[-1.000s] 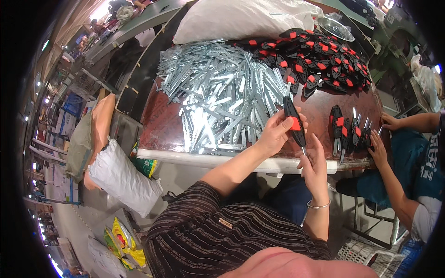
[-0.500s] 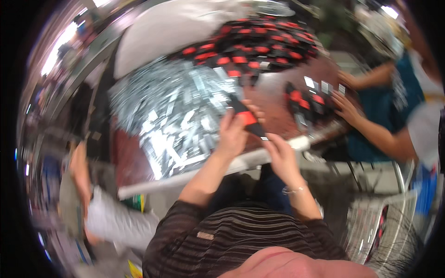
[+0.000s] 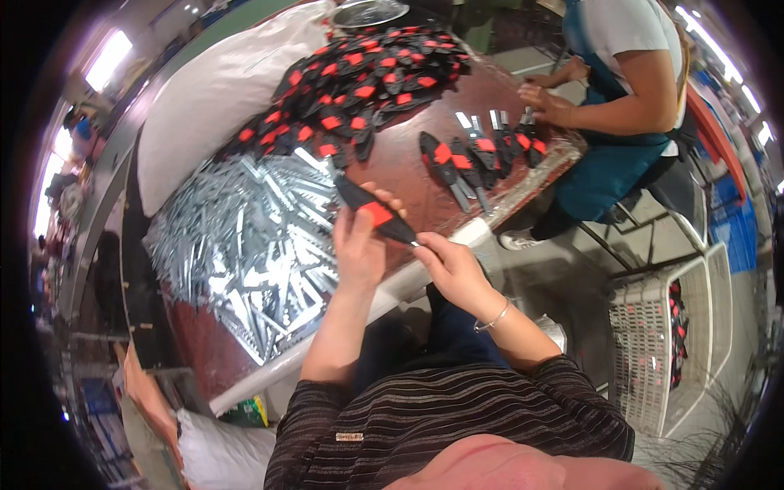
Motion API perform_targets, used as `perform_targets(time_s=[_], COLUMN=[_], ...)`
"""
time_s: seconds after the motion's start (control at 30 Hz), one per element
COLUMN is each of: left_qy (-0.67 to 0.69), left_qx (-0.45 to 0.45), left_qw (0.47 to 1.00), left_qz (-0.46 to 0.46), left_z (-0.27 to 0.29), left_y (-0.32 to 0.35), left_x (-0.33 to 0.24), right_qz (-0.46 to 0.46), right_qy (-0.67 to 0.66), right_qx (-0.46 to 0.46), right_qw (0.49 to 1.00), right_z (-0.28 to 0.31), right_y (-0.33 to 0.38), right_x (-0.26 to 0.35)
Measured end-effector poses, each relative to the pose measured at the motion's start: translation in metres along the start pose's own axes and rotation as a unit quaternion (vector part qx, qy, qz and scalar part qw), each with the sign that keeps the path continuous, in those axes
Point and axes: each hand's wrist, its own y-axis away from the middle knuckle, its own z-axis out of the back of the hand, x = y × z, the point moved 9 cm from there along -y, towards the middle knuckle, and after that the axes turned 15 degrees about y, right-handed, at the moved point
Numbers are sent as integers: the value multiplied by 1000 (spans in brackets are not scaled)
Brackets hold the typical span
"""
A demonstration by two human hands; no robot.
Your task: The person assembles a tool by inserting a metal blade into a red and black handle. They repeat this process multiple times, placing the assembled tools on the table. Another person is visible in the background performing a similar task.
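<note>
A flat, tapered black piece with a red patch (image 3: 376, 214) is held slantwise in front of me, over the table's near edge. My left hand (image 3: 359, 241) is closed around its middle, thumb along the near side and fingertips showing beyond it. With thumb and fingers, my right hand (image 3: 451, 263) pinches its lower end, where a small shiny tip shows. A silver strip (image 3: 310, 158) appears at its upper end; whether it is joined to the piece I cannot tell. Left of my hands lies a big heap of loose metal strips (image 3: 245, 229).
Behind the strips rise a pile of similar black-and-red pieces (image 3: 359, 90) and a large white sack (image 3: 220, 90). Several pieces with silver strips (image 3: 482, 155) lie on the table by a seated co-worker (image 3: 629, 90) at right. A white slatted crate (image 3: 645, 351) stands lower right.
The view has swung, bringing the co-worker and crate further into it, and the blur has eased. Both my hands keep hold of the same black-and-red piece.
</note>
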Motion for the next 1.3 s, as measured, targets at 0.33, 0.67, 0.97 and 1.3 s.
perform_targets(time_s=[0.33, 0.67, 0.97, 1.3], left_qy=[8, -44, 0, 75], left_qx=[-58, -94, -80, -4], left_qw=[998, 994, 997, 997], left_qz=[-34, 24, -16, -4], left_z=[27, 28, 19, 17], left_y=[2, -1, -1, -2], left_x=[-13, -3, -14, -18], right_qz=[21, -23, 54, 93], right_qy=[-58, 7, 102, 95], right_qx=[29, -20, -67, -100], right_qw=[998, 1000, 991, 986], right_z=[-15, -10, -19, -10], right_y=[-11, -3, 2, -7], right_x=[-9, -10, 14, 38])
